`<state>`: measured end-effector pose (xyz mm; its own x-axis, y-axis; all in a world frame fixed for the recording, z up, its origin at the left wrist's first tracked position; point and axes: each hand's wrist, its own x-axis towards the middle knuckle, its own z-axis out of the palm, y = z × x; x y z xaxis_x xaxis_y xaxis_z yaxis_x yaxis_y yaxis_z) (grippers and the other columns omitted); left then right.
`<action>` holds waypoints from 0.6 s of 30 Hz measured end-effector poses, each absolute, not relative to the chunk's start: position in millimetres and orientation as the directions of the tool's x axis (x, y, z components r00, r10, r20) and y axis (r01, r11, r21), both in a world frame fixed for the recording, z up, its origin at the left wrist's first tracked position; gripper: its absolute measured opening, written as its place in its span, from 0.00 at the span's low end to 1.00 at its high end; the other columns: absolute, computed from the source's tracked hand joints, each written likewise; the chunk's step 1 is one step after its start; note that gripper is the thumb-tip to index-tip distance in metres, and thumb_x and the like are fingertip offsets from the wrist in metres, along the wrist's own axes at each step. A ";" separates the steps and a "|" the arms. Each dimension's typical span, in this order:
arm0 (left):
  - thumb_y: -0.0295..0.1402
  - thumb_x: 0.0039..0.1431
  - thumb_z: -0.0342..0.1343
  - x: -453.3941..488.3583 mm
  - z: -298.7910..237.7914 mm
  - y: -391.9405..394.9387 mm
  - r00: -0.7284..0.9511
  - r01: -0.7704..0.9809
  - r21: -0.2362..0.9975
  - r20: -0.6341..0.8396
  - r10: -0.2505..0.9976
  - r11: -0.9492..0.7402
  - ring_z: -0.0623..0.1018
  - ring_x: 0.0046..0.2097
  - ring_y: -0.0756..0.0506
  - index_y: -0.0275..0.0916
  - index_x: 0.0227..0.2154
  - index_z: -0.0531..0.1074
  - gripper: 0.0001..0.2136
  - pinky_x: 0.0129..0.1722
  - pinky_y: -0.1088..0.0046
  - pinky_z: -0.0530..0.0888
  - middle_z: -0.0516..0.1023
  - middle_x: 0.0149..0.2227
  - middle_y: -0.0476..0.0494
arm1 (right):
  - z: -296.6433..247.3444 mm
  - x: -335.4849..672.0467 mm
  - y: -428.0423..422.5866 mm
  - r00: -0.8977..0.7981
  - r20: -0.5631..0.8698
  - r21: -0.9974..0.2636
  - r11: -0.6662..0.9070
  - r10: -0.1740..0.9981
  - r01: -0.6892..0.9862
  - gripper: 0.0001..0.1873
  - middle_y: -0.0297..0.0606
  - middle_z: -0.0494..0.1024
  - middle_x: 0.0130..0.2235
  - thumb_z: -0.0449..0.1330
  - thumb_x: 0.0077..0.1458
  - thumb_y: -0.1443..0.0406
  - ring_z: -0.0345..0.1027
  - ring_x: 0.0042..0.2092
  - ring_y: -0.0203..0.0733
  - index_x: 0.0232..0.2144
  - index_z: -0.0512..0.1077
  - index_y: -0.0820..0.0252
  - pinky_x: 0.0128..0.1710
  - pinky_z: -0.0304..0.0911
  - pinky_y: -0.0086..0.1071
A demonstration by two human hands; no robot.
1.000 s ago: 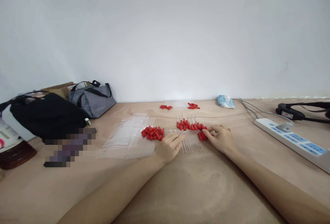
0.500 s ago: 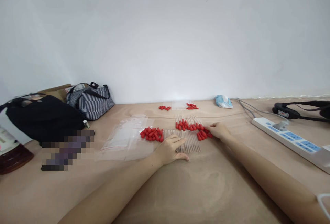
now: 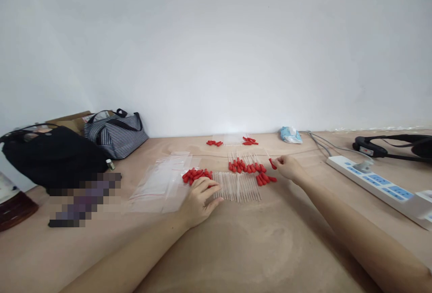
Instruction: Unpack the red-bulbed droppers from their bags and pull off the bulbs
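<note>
My right hand (image 3: 286, 168) pinches the red rubber bulb of a glass dropper (image 3: 272, 164), whose thin clear tube points up and away. My left hand (image 3: 201, 198) is open, fingers apart, beside a pile of loose red bulbs (image 3: 195, 174) and the left end of a row of clear glass tubes (image 3: 236, 187). Behind that row lie several assembled droppers (image 3: 248, 165), their red bulbs facing me. More loose red bulbs (image 3: 265, 178) sit at the right end of the tube row, just left of my right hand.
Clear plastic bags (image 3: 162, 180) lie flat on the left. Farther back are more red bulbs (image 3: 250, 141) and tubes. A striped bag (image 3: 121, 135) and a black bag (image 3: 57, 158) stand at left. A power strip (image 3: 378, 187), a crumpled blue-white packet (image 3: 290, 135) and black headgear (image 3: 371, 146) are at right.
My left hand has moved left off the glass tubes, towards the loose bulbs. My right hand has shifted slightly right and now shows a dropper in its fingers, apart from the others.
</note>
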<state>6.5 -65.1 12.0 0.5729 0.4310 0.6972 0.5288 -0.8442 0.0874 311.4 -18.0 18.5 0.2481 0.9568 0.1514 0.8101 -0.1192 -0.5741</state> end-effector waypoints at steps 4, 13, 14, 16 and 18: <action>0.31 0.54 0.51 2.7 12.7 -66.0 0.542 0.581 0.042 0.726 0.424 -0.813 0.68 0.44 0.43 0.40 0.46 0.65 0.15 0.45 0.61 0.67 0.71 0.41 0.41 | 19.7 284.1 -41.7 0.025 0.478 -0.473 0.234 0.878 0.849 0.10 0.36 0.75 0.30 0.50 0.52 0.62 0.64 0.33 0.39 0.26 0.69 0.59 0.34 0.53 0.31; 0.31 0.56 0.50 14.0 13.5 -65.1 0.651 0.528 -0.148 0.703 0.287 -0.836 0.71 0.46 0.43 0.38 0.42 0.68 0.11 0.50 0.55 0.62 0.75 0.41 0.42 | -4.8 225.7 -81.9 -0.525 0.770 0.216 0.626 0.363 0.749 0.10 0.31 0.72 0.23 0.50 0.55 0.70 0.60 0.32 0.34 0.24 0.67 0.59 0.45 0.44 0.37; 0.31 0.56 0.50 15.3 13.3 -65.3 0.655 0.514 -0.150 0.705 0.273 -0.845 0.72 0.44 0.44 0.39 0.40 0.69 0.09 0.50 0.55 0.61 0.76 0.39 0.44 | -5.5 223.3 -81.9 -0.525 0.775 0.217 0.633 0.351 0.743 0.10 0.31 0.72 0.24 0.50 0.55 0.70 0.60 0.32 0.34 0.24 0.67 0.59 0.45 0.44 0.37; 0.29 0.56 0.50 17.3 12.8 -65.9 0.653 0.494 -0.155 0.716 0.247 -0.855 0.74 0.42 0.45 0.39 0.37 0.71 0.07 0.51 0.56 0.61 0.78 0.35 0.47 | -5.0 220.5 -81.9 -0.518 0.784 0.201 0.649 0.342 0.734 0.08 0.31 0.72 0.24 0.51 0.54 0.69 0.60 0.32 0.34 0.25 0.68 0.59 0.45 0.44 0.37; 0.27 0.56 0.50 18.4 12.6 -66.6 0.643 0.489 -0.165 0.732 0.226 -0.856 0.75 0.40 0.46 0.39 0.34 0.71 0.06 0.51 0.56 0.61 0.78 0.34 0.48 | -3.1 219.5 -82.4 -0.498 0.793 0.168 0.661 0.350 0.732 0.06 0.32 0.73 0.26 0.53 0.54 0.66 0.60 0.32 0.34 0.29 0.70 0.58 0.44 0.45 0.37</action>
<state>18.4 -66.6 12.6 0.6430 0.2264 0.7316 0.4892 -0.8564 -0.1649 219.5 -82.4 -3.1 -0.4983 0.3504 0.7930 0.7318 0.6605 0.1680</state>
